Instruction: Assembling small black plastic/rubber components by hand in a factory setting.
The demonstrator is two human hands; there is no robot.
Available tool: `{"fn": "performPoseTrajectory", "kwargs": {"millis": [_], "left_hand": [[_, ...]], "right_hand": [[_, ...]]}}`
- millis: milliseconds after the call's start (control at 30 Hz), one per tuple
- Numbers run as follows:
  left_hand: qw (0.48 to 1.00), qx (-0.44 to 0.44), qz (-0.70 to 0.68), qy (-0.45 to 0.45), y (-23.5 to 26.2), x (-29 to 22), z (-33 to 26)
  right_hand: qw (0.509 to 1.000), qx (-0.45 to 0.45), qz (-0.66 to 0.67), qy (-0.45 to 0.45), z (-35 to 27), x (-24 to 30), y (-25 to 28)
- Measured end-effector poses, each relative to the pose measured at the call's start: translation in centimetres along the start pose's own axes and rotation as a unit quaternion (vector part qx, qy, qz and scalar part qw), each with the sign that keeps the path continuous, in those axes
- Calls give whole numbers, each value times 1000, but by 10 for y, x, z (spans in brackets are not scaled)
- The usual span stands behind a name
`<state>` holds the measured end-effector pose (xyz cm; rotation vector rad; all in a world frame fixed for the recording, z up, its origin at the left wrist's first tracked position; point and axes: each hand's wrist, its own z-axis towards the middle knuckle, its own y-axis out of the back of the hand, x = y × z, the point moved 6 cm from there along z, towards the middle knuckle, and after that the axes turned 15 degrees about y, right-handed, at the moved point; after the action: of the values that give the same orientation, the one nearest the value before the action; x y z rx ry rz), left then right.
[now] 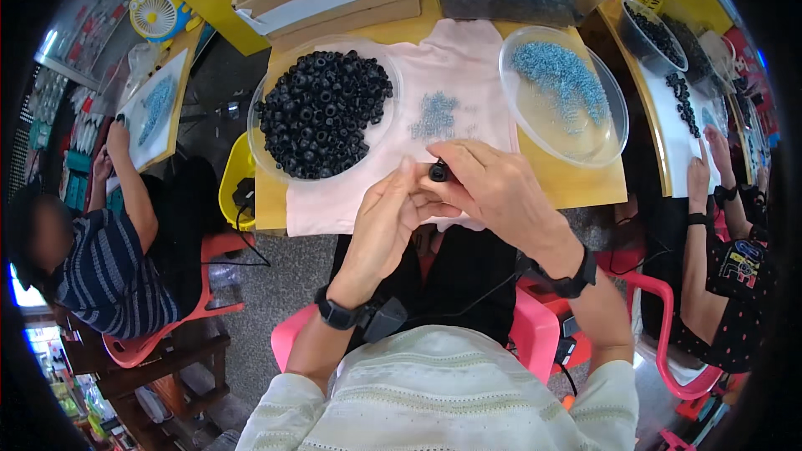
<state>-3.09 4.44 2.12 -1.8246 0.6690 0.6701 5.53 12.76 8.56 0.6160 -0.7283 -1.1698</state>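
Both hands meet just above the table's near edge. My right hand [493,188] pinches a small round black plastic part [439,170] with a hollow in its end. My left hand [388,221] is right against it, fingers curled and closed; whatever lies in them is hidden. A pink cloth [347,210] lies beneath, bearing a loose patch of small pale-blue pieces [435,114]. On the left, a round clear tray [393,138] holds a heap of black parts [322,113]. To the right, another round clear tray [576,154] carries many tiny blue pieces [561,75].
A cardboard box [334,0] and a clear plastic bin [510,0], both with black parts, stand at the back. A yellow basket [236,179] is left of the table. Co-workers sit at tables on the left [117,259] and right [723,284].
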Motion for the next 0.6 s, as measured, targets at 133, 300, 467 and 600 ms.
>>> {"fn": "performPoseTrajectory", "kwargs": {"millis": [133, 300, 467, 600], "left_hand": [[999, -44, 27, -9, 11, 8, -13], [991, -87, 95, -29, 14, 5, -14], [965, -154, 187, -104, 8, -4, -14], [831, -182, 437, -293, -16, -22, -10]], "right_hand": [[998, -9, 23, -63, -16, 1, -9], [999, -25, -5, -27, -20, 8, -13], [998, -16, -26, -50, -30, 4, -17], [991, 29, 37, -128, -37, 2, -28]]}}
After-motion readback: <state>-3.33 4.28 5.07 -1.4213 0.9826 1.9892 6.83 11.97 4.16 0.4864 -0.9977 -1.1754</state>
